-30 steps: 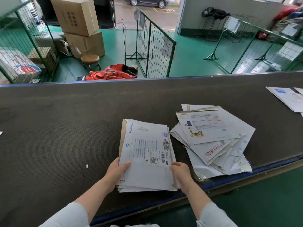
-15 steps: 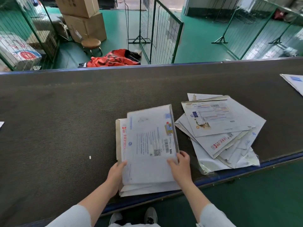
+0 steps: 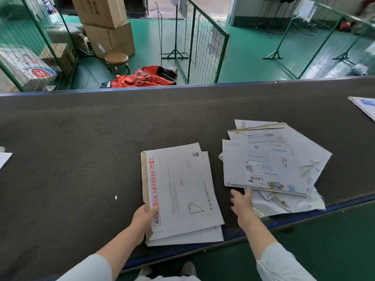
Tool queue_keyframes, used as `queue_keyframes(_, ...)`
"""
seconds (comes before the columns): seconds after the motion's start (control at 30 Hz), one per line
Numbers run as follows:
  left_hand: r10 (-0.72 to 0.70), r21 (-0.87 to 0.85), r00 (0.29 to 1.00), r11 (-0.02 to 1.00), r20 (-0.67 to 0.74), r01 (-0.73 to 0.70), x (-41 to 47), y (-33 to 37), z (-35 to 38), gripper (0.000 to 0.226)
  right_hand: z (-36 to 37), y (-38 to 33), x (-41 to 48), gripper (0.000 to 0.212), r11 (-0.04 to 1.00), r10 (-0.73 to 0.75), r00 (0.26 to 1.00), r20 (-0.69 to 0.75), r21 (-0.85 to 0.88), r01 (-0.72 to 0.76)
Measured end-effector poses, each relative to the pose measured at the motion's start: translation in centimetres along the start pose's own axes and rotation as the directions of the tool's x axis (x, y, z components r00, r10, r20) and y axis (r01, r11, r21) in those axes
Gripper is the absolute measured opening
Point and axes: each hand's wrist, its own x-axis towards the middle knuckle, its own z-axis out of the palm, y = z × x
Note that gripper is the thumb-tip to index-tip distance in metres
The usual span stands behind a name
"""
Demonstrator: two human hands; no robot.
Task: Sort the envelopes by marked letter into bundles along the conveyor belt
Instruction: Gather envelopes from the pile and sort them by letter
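Note:
A stack of white envelopes lies near the front edge of the dark conveyor belt. Its top envelope has a red strip on the left and a hand-drawn mark that looks like a D. My left hand grips the stack's near left edge, thumb on top. To the right lies a looser pile of envelopes, topped by one with a barcode label and a scribbled mark. My right hand hovers with spread fingers just at that pile's near left edge, holding nothing.
More envelopes lie at the belt's far right, and a white sheet corner at the far left. Beyond the belt stand green wire fences, cardboard boxes, a stool and a red bag.
My right hand lifted the top labelled envelope off the left stack and laid it on the right pile, then let go. The red-strip envelope now shows on top. The left hand stayed put.

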Motion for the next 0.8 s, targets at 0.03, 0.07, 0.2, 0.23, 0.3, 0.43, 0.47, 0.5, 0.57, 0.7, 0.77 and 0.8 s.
queue_keyframes(0.03, -0.003, -0.004, 1.0, 1.0, -0.002, 0.003, 0.1, -0.1, -0.1, 0.034, 0.2, 0.5, -0.3, 0.059, 0.993, 0.037, 0.999, 0.036, -0.109, -0.033)
queue_keyframes(0.07, 0.001, -0.009, 1.0, 1.0, -0.005, -0.001, 0.1, 0.0, -0.3, 0.034, 0.4, 1.0, -0.7, 0.05, 0.976, 0.063, 0.994, 0.092, -0.213, -0.042)
queue_keyframes(0.2, -0.009, -0.065, 1.0, 0.998, 0.004, 0.009, 0.1, 0.0, -0.6, 0.028, 1.7, 1.8, -2.7, 0.03, 0.925, 0.034, 0.969, 0.243, -0.375, 0.062)
queue_keyframes(0.23, -0.018, -0.089, 1.0, 0.996, 0.006, 0.019, 0.2, 0.0, -0.8, 0.028, 2.0, 1.9, -3.1, 0.029, 0.921, 0.019, 0.964, 0.266, -0.379, 0.087)
queue_keyframes(0.3, -0.043, -0.141, 0.999, 0.989, 0.007, 0.043, 0.2, 0.1, -1.1, 0.026, 2.6, 1.9, -3.7, 0.029, 0.902, -0.033, 0.955, 0.296, -0.402, 0.156)
queue_keyframes(0.43, -0.049, -0.209, 0.998, 0.976, 0.033, 0.054, 0.0, 0.4, -1.5, 0.024, 3.1, 1.7, -4.8, 0.033, 0.853, -0.14, 0.945, 0.295, -0.449, 0.267)
queue_keyframes(0.47, -0.036, -0.216, 0.999, 0.975, 0.039, 0.044, -0.2, 0.5, -1.6, 0.023, 3.0, 1.8, -4.8, 0.032, 0.873, -0.137, 0.955, 0.263, -0.423, 0.242)
queue_keyframes(0.5, -0.023, -0.227, 0.998, 0.973, 0.05, 0.034, -0.5, 0.7, -1.7, 0.022, 2.8, 1.8, -4.7, 0.029, 0.904, -0.117, 0.964, 0.239, -0.377, 0.203)
queue_keyframes(0.57, -0.007, -0.249, 0.998, 0.968, 0.067, 0.024, -0.8, 0.8, -2.2, 0.019, 2.6, 2.0, -4.7, 0.022, 0.942, -0.026, 0.97, 0.241, -0.318, 0.104)
queue_keyframes(0.7, -0.01, -0.274, 0.993, 0.961, 0.118, 0.042, -0.5, 0.9, -2.9, 0.025, 3.0, 2.2, -5.6, 0.017, 0.944, -0.094, 0.978, 0.188, -0.296, 0.148)
queue_keyframes(0.77, -0.004, -0.237, 0.992, 0.971, 0.13, 0.035, -0.3, 0.5, -3.1, 0.028, 3.5, 2.3, -6.4, 0.015, 0.965, -0.149, 0.984, 0.096, -0.206, 0.166)
queue_keyframes(0.8, -0.005, -0.223, 0.992, 0.974, 0.127, 0.033, -0.3, 0.3, -3.2, 0.027, 3.6, 2.3, -6.5, 0.015, 0.976, -0.153, 0.987, 0.052, -0.152, 0.159)
